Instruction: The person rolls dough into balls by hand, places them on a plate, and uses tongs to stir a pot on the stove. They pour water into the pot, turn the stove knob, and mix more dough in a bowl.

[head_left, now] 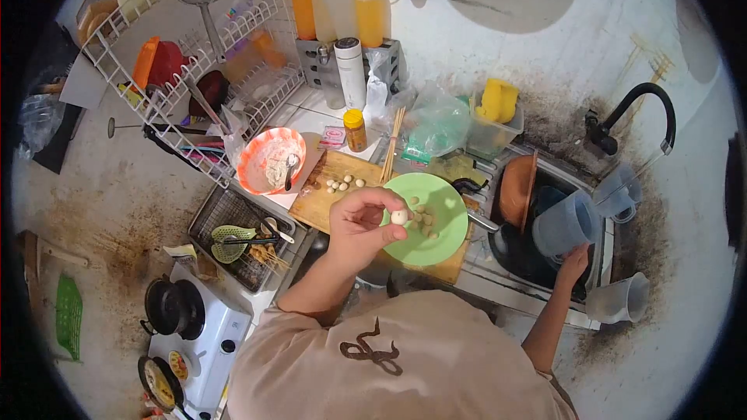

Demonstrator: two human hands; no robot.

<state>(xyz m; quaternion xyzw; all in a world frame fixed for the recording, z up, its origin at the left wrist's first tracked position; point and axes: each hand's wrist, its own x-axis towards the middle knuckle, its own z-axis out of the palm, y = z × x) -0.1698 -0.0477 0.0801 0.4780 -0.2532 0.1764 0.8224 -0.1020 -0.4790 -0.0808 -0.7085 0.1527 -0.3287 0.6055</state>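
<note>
Between the thumb and fingertips of my left hand [362, 225] is a small pale dough ball [399, 217], held up above the near left part of a green plate [440, 249]. Several similar balls [424, 218] lie on that plate. More dough balls [345, 183] rest on the wooden cutting board [311, 206] beside it. Over at the sink, my right hand [573, 264] grips the near end of a clear plastic jug [566, 224], which is tilted over the basin. Some of the right fingers are hidden behind the jug.
An orange-rimmed bowl [250, 179] with white dough or flour and a spoon stands left of the board. Skewers [394, 144] lie behind the plate. A black faucet [661, 101] arches over the sink [502, 260]. Another jug [622, 299] sits near its edge. The stove [210, 354] is lower left.
</note>
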